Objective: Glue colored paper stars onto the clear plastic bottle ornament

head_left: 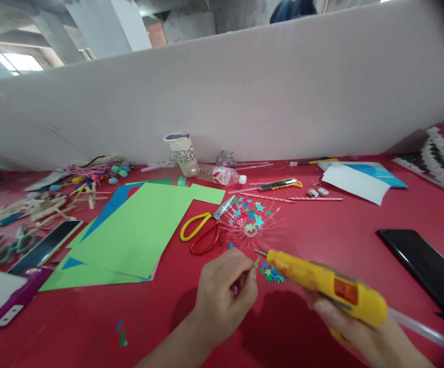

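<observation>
My right hand [345, 319] is wrapped round a yellow hot glue gun [325, 286], its metal nozzle pointing left and a clear glue stick [423, 329] coming out of its back. Just left of the nozzle, my left hand [225, 291] pinches a small green paper star [256, 262], partly hidden by the fingers. A pile of blue and green stars [271, 273] lies on the table beneath the nozzle. Beyond the hands sits a clear plastic bottle base [250, 231] cut into splayed strips, with several coloured stars on it. Scissors [210, 225] with yellow and red handles lie to its left.
Green paper sheets [130, 235] cover the left side, near a purple hole punch [18, 301] and a phone [45, 245]. A bottle [220, 175], a paper cup [182, 153] and a cutter knife [281, 184] are at the back. A black phone [425, 266] lies right.
</observation>
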Available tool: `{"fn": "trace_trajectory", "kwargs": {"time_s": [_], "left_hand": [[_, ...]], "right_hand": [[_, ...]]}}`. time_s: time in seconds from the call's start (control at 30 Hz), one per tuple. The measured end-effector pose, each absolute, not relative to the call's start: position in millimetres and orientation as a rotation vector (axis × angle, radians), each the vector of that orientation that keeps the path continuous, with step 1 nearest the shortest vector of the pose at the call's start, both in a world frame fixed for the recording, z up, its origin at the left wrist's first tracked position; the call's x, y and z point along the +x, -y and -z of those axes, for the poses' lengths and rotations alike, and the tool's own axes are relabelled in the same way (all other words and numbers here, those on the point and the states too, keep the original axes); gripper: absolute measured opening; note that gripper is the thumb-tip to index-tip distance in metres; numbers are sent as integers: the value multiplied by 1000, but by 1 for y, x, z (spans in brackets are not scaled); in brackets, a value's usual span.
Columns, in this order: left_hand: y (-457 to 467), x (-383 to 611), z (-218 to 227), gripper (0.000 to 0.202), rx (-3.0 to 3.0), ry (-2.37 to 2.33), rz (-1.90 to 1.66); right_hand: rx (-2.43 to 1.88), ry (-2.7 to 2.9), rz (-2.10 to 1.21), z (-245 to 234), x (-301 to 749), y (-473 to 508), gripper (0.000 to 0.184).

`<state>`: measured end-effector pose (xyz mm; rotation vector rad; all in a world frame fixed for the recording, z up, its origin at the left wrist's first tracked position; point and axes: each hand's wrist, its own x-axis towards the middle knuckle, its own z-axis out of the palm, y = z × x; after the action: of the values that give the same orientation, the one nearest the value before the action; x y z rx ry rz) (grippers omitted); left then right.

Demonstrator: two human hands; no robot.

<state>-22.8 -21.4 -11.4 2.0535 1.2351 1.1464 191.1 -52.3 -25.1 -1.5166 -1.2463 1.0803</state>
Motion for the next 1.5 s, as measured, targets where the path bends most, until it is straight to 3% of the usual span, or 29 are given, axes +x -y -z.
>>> {"fn": "trace_trajectory", "kwargs": {"time_s": [0.17, 0.27, 0.4, 0.57, 0.7, 0.8, 1.0, 1.07, 1.1, 1.23, 1.5], "left_hand": [[20, -20, 13, 18, 1486, -1289, -1087], [18, -18, 15, 18, 1276, -1228, -1006], [17, -17, 15, 21, 1164, -1131, -932], [15, -16, 14, 21, 1054, -1042, -892], [16, -14, 14, 20, 978, -987, -861], [17, -13, 12, 20, 927, -963, -838], [19, -11, 7, 20, 843, -955, -780], [19, -11, 6, 19, 816, -947, -751], [19, -11, 6, 18, 799, -941, -739], [19, -12, 8, 16, 738, -908, -690], [13, -19, 9, 26, 893, -1055, -755]], "right_hand": [[-1351, 1101, -1253, 2, 211, 31, 36], [-1405, 1172, -1386, -2, 237, 13, 19], [-1547, 1608, -1740, 12, 273, -4, 19], [-1712, 1767, -1439, 29, 279, -19, 36], [-1978, 1940, -921, 38, 268, -29, 51], [-2117, 2080, -566, 44, 265, -33, 49], [-2087, 2152, -215, 29, 250, -22, 32], [-1943, 2196, -189, 15, 233, -11, 20], [-1657, 2246, -286, 8, 223, -5, 15], [-908, 2360, -492, -15, 185, 12, 17], [-892, 2274, -572, -18, 178, -5, 12]]}}
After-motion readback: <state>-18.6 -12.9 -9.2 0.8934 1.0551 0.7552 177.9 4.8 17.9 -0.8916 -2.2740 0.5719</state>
